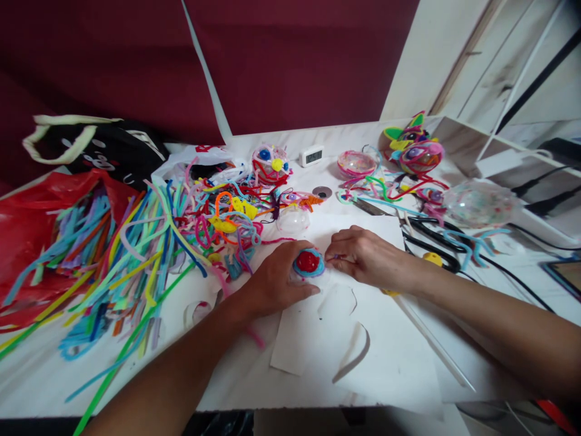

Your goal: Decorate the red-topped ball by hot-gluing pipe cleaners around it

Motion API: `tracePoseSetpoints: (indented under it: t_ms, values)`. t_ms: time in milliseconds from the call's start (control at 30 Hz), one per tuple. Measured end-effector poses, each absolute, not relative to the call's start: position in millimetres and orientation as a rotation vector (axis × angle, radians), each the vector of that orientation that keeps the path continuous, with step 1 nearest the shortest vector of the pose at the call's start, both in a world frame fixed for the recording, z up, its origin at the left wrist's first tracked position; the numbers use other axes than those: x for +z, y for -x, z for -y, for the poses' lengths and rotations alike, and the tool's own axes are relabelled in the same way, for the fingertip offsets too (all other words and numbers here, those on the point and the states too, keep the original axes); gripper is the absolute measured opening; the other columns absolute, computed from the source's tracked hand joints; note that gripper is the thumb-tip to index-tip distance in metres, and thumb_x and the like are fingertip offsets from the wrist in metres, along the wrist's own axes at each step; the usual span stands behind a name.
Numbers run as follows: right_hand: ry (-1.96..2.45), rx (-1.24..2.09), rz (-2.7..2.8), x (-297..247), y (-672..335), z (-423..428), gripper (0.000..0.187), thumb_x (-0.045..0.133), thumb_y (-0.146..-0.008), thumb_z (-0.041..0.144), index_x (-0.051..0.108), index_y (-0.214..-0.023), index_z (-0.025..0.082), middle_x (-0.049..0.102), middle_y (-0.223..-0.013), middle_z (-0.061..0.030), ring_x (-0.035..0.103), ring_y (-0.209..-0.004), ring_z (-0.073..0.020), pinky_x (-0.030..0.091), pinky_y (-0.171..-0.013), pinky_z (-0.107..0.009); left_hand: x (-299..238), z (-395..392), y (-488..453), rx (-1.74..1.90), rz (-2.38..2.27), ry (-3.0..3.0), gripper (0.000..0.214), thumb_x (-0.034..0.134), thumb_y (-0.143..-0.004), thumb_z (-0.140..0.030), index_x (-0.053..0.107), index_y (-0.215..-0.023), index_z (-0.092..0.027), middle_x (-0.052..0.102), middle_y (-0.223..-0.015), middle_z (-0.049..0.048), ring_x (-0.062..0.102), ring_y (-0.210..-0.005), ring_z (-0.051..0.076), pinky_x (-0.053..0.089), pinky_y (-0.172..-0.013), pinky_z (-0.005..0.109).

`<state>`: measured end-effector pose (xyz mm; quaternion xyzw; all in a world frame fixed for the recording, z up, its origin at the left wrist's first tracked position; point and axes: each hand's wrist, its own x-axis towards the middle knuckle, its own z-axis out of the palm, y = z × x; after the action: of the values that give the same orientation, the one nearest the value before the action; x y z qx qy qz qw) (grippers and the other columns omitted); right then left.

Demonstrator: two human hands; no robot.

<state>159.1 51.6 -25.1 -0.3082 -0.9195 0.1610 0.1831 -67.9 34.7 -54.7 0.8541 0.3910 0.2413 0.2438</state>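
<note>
My left hand (276, 278) is closed around a small round piece (308, 263), red in the middle with a light blue pipe cleaner ring around it, held on the white table (399, 363). My right hand (365, 257) pinches at the right edge of that same piece with fingertips pressed together; what it grips looks like a pipe cleaner end. Both hands rest over a white paper sheet (363, 230).
A big heap of coloured pipe cleaners (136, 242) lies left, beside a red plastic bag (31, 224) and a black tote bag (95, 151). Clear plastic balls (293, 219), decorated balls (420, 154), a small digital clock (312, 156) and black scissors (436, 248) lie behind. Curled paper scraps (356, 354) sit near the front.
</note>
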Motion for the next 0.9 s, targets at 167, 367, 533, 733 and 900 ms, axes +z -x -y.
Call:
tracePoseSetpoints:
  t_ms: [167, 367, 533, 733, 900]
  values:
    - [0.879, 0.454, 2.58, -26.7, -159.4, -51.1, 0.013, 0.056, -0.088, 0.019, 0.068, -0.086, 0.015, 0.065, -0.08, -0.0057, 0.058, -0.076, -0.0171, 0.042, -0.075, -0.032, -55.8, -33.6, 65.1, 0.667, -1.094, -2.296, 0.06, 0.074, -0.072, -0.031, 0.042, -0.122, -0.024, 0.056, -0.121, 0.0054, 0.056, -0.11, 0.023, 0.045, -0.094, 0.037]
    - [0.893, 0.469, 2.557, -28.9, -157.9, -52.1, 0.01, 0.058, -0.087, 0.019, 0.068, -0.085, 0.016, 0.066, -0.079, -0.0052, 0.058, -0.075, -0.0164, 0.042, -0.073, -0.031, -55.3, -31.6, 65.4, 0.659, -1.091, -2.277, 0.059, 0.071, -0.073, -0.028, 0.041, -0.124, -0.025, 0.056, -0.122, 0.0052, 0.057, -0.111, 0.023, 0.045, -0.095, 0.038]
    - [0.884, 0.483, 2.57, -27.5, -158.4, -52.4, 0.011, 0.057, -0.088, 0.02, 0.068, -0.085, 0.017, 0.066, -0.08, -0.0054, 0.059, -0.075, -0.0167, 0.043, -0.072, -0.031, -54.1, -33.9, 68.4, 0.629, -1.045, -2.247, 0.061, 0.07, -0.074, -0.026, 0.041, -0.127, -0.026, 0.056, -0.125, 0.0042, 0.056, -0.113, 0.023, 0.045, -0.096, 0.036]
    - [0.881, 0.49, 2.59, -25.0, -159.2, -51.6, 0.012, 0.056, -0.087, 0.018, 0.068, -0.087, 0.016, 0.066, -0.081, -0.0059, 0.059, -0.075, -0.0172, 0.042, -0.074, -0.032, -53.5, -35.5, 71.2, 0.609, -0.978, -2.222, 0.062, 0.069, -0.075, -0.025, 0.04, -0.13, -0.027, 0.052, -0.134, 0.0048, 0.051, -0.124, 0.023, 0.041, -0.105, 0.039]
    - [0.876, 0.488, 2.588, -25.1, -159.2, -51.4, 0.01, 0.057, -0.086, 0.017, 0.068, -0.086, 0.017, 0.066, -0.08, -0.0051, 0.06, -0.074, -0.0167, 0.042, -0.073, -0.031, -57.2, -34.2, 68.9, 0.632, -0.96, -2.318, 0.059, 0.067, -0.077, -0.028, 0.04, -0.129, -0.024, 0.046, -0.14, 0.0103, 0.045, -0.129, 0.027, 0.038, -0.107, 0.045]
